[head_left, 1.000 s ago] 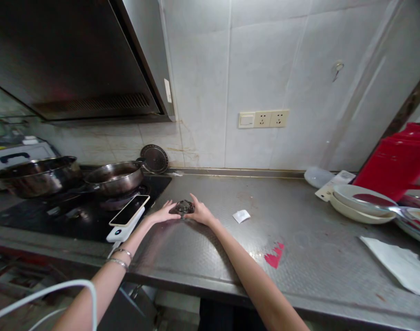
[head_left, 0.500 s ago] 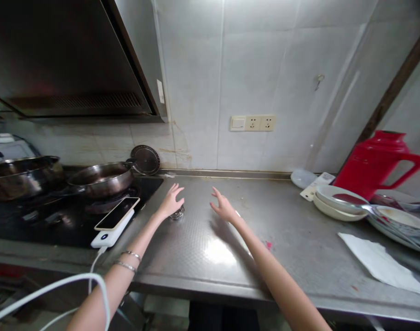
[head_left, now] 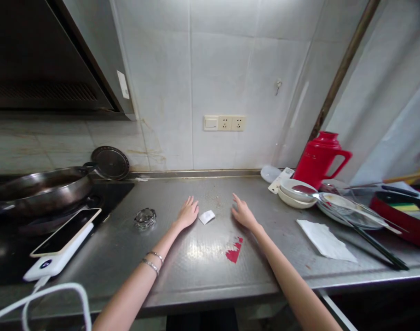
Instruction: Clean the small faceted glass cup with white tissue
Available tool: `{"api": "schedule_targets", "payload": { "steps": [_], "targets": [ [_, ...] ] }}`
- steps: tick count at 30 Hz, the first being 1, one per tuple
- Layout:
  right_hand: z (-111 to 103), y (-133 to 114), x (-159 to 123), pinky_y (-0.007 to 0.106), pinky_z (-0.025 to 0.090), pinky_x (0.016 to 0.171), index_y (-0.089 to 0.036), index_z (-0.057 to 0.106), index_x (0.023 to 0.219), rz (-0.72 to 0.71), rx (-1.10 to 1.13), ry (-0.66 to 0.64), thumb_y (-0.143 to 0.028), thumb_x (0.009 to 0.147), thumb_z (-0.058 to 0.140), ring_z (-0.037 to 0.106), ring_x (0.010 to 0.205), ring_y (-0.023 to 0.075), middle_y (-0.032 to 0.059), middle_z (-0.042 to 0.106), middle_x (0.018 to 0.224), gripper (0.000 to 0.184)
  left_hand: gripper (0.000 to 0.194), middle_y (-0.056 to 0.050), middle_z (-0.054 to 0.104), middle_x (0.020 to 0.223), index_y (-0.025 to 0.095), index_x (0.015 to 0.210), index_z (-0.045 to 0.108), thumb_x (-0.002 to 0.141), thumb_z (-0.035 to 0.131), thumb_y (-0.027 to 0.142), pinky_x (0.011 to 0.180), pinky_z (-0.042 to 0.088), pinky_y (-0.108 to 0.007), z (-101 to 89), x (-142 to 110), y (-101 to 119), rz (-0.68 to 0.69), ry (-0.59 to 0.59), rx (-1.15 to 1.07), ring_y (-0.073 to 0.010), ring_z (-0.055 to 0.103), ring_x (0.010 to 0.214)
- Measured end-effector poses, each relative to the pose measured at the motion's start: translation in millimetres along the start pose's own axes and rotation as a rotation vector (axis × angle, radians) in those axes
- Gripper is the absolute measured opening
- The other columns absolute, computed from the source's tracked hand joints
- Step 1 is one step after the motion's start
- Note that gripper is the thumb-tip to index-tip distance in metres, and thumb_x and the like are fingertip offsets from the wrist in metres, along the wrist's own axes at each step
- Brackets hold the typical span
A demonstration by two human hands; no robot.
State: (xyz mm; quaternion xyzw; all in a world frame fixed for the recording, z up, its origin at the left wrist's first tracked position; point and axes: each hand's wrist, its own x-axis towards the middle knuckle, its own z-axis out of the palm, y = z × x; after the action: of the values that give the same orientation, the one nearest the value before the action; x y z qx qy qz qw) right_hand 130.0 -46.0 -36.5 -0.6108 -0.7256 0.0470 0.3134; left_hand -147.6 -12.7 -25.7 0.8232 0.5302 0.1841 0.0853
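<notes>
My left hand [head_left: 188,213] is low over the steel counter [head_left: 182,271], fingers stretched out, holding nothing. Just right of its fingers lies a small folded white paper [head_left: 207,216]. My right hand [head_left: 244,214] is also open, with fingers pointing forward and nothing in it; I cannot tell whether either palm touches the metal. Nearer the front edge, between my forearms, is a torn-edged red patch [head_left: 235,251]. To the left of my left hand rests a coiled steel wire scrubber [head_left: 145,218].
At left, a pan [head_left: 44,188] sits on the black stove, and a phone [head_left: 66,232] lies on a cabled white power bank [head_left: 60,257]. At right are a red thermos [head_left: 316,158], stacked bowls [head_left: 296,201], a plate with utensils, a white napkin [head_left: 325,240] and a red pan [head_left: 406,220].
The view has swung right. My left hand has moved right, away from the scrubber to beside the white paper. The red patch, mostly hidden by my right arm before, now shows.
</notes>
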Motion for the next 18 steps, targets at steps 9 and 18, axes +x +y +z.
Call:
{"api": "schedule_targets", "payload": {
  "steps": [9, 18],
  "targets": [
    [10, 13, -3, 0.039, 0.039, 0.101, -0.010, 0.044, 0.138, 0.017, -0.160, -0.045, -0.019, 0.085, 0.045, 0.049, 0.123, 0.0295, 0.0177, 0.061, 0.125, 0.053, 0.047, -0.016, 0.036, 0.150, 0.012, 0.133, 0.048, 0.092, 0.029, 0.027, 0.116, 0.021, -0.048, 17.7, 6, -5, -0.019, -0.038, 0.002, -0.0288, 0.025, 0.143],
    [5, 16, 1, 0.037, 0.036, 0.103, -0.013, 0.059, 0.123, -0.041, -0.166, -0.091, -0.017, 0.086, 0.045, 0.053, 0.119, 0.0269, 0.0142, 0.062, 0.126, 0.040, 0.047, -0.016, 0.037, 0.150, 0.011, 0.133, 0.050, 0.092, 0.031, 0.026, 0.115, 0.024, -0.045, 17.3, 7, -5, -0.031, -0.042, 0.021, -0.0289, 0.028, 0.141]
  ]
}}
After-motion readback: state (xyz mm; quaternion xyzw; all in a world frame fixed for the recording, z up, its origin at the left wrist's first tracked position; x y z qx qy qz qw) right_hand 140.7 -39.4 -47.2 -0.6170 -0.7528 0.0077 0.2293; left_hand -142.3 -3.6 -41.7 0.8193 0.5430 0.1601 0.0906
